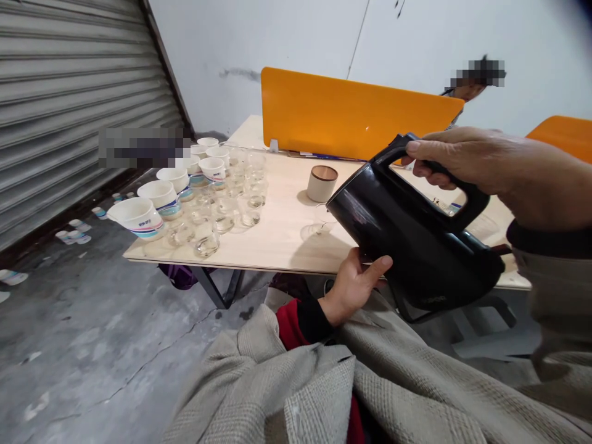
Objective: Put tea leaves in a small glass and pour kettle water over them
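A black electric kettle (407, 240) is tilted with its spout end toward the left, over the front edge of the table. My right hand (456, 157) is closed around its handle. Close to the kettle's lower left side is my left hand (354, 287), thumb stretched out and apart from the fingers, which are partly hidden. Whether it touches the kettle, I cannot tell. A clear glass cup (324, 217) stands on the table just left of the spout, partly covered by it. Behind that cup sits a cream canister (322, 185) with a brown rim.
Several clear glass cups (225, 216) and white paper cups (139, 217) stand in rows on the left of the wooden table (282, 237). An orange divider (351, 114) runs along the back, with a person (467, 89) behind it. More paper cups (74, 236) lie on the floor.
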The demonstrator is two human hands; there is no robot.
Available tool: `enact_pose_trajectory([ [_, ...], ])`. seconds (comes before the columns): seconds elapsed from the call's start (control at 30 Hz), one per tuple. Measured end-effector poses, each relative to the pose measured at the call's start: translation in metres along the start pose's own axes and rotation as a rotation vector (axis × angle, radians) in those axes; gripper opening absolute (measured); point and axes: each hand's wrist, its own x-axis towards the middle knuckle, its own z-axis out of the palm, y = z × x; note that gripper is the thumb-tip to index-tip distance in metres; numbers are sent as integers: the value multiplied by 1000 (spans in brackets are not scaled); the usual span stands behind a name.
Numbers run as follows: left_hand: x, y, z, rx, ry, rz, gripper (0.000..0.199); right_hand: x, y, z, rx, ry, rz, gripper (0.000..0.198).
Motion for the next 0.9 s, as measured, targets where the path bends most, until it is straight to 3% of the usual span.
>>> enact_pose_trajectory([
  [0.1,0,-1,0,-25,1,-3,66,7,-7,1,-110,-229,74,28],
  [0.37,-2,-3,1,-56,3,-18,63,23,-8,4,-250,-262,171,27],
  [0.5,-2,-2,1,-70,-5,-28,62,0,-40,4,-217,-247,53,31],
  [0.7,-4,-1,0,-88,-15,-34,59,-35,-103,3,-361,-329,124,32],
  [0.9,-8,3,2,-80,-15,-42,57,-42,-122,13,-544,-326,232,35],
])
